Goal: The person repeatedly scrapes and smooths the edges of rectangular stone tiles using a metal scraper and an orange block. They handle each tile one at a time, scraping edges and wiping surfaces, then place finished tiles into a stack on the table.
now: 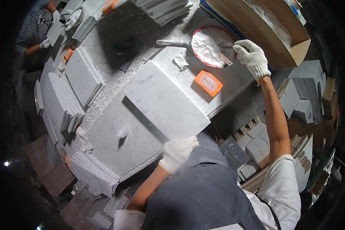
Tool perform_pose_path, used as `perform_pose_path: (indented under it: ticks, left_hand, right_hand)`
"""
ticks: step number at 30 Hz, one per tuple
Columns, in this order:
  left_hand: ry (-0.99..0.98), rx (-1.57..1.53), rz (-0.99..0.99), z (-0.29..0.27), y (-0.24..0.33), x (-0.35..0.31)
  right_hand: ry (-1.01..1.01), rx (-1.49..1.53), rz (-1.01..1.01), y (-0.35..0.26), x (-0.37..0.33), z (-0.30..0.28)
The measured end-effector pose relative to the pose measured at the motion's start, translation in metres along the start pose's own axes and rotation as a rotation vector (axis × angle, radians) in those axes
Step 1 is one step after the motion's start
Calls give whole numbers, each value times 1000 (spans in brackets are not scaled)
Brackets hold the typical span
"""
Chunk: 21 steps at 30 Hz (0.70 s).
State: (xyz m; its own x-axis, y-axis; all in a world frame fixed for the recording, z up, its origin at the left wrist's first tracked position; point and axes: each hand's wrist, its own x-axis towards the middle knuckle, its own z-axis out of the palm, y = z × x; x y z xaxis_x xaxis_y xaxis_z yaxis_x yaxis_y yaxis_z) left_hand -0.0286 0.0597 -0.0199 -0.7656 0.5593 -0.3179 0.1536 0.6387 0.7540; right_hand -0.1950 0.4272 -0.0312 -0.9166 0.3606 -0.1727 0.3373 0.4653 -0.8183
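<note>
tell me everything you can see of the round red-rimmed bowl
The round bowl has a red rim and holds uneven white material, powder or paste. It sits upright on the worktop, near an orange block. A metallic handle reaches its left edge; the right hand is at its right, contact unclear.

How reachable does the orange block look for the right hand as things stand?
Probably yes: the orange block lies uncovered near the right hand, with no obstacle visible between them, though that hand seems busy at the red-rimmed tub.
</note>
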Motion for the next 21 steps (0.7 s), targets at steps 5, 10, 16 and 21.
perform_pose_path:
  ticks: [5,10,16,21]
  left_hand:
    - [-95,-10,-84,-4,4,2]
    - [-66,26,-61,-1,3,2]
    - [15,48,1,3,2,3]
    - [6,61,-5,5,3,3]
  right_hand:
    - [18,-161,-82,-1,1,-6]
    - [74,70,18,-5,-4,-18]
    - [104,232,61,3,-7,1]
    - [130,186,-14,13,1,19]
